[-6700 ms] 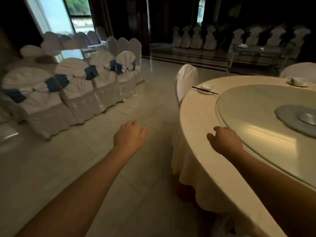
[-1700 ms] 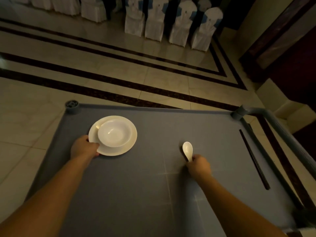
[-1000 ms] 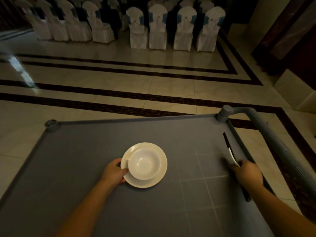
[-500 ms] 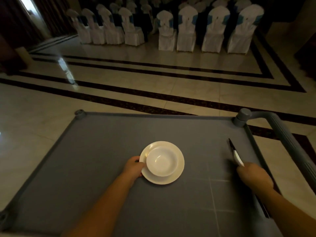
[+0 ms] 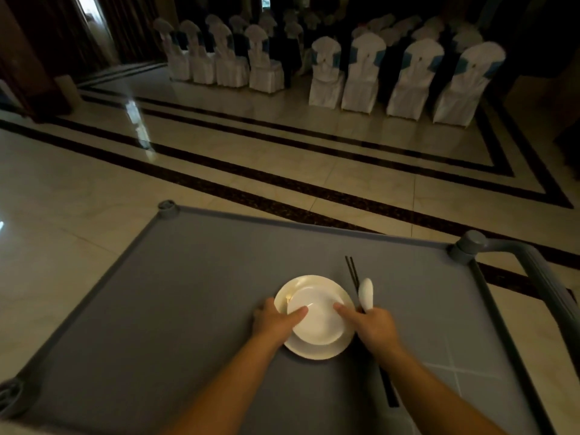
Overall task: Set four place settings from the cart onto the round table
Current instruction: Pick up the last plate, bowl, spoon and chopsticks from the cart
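A white bowl [image 5: 317,318] sits in a white plate [image 5: 317,351] on the grey cart top [image 5: 188,293]. My left hand [image 5: 276,321] grips the plate's left rim, thumb lying on the bowl. My right hand [image 5: 373,324] holds a white spoon [image 5: 366,293] and a pair of black chopsticks [image 5: 353,274] together, while its forefinger touches the bowl's right rim. The chopsticks' rear ends stick out behind my right wrist. The round table is out of view.
The cart's grey push handle [image 5: 539,277] rises at the right, with corner posts [image 5: 168,206] at the far left. Beyond lies polished tile floor with dark stripes [image 5: 282,180]. Rows of white-covered chairs [image 5: 361,73] stand at the back.
My right hand has carried the spoon and chopsticks left from the cart's right edge to the plate. It now touches the bowl. My left hand keeps its hold on the plate.
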Tool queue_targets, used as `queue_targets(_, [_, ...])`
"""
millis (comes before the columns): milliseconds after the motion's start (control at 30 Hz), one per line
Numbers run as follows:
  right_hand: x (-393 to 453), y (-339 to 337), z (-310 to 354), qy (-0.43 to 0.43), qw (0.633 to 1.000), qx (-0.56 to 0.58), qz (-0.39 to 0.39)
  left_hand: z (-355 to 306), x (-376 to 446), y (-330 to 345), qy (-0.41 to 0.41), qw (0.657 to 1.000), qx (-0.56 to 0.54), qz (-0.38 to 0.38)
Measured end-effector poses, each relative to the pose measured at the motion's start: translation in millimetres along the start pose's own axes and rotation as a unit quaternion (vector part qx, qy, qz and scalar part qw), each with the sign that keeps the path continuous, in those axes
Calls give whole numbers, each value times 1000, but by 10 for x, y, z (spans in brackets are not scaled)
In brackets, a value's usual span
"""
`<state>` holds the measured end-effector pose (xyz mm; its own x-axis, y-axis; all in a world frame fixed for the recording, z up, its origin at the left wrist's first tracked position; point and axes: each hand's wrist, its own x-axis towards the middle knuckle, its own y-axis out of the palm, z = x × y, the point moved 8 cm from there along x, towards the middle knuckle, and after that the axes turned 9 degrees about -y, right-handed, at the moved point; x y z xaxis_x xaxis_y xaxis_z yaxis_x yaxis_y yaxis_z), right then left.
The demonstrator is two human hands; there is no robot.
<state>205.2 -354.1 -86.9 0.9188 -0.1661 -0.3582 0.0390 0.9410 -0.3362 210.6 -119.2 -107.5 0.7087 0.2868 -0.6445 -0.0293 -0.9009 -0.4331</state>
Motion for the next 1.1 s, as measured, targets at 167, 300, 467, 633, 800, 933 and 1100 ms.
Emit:
queue_targets(167, [55,176,-46,29,998,-53,18,52,-9,-7,0,1000,-13,-18])
queue_targets(300, [43,221,21,52,998,-22,31,99,-44,-6,-49,982,-182,17])
queue_targets(467, [88,451,463,9,998,-34,52,-68,-69,-379,6,958,-286,17])
queue_targets(633, [99,974,1034,-45,988,-50,136,-27,-218,-1025,6,941,-334,-53])
queue_targets(800, [-234,1648,1474,-113,954,-68,268,318,-700,-1714,1,897,-406,-172])
queue_targets(933, [-792,2207,1735,-165,907,-75,381,843,-1391,-2131,-3,839,-465,-282])
queue_targets(1100, [-2142,2861,1762,-220,813,-115,527,1854,-2622,-2427,-30,743,-537,-398])
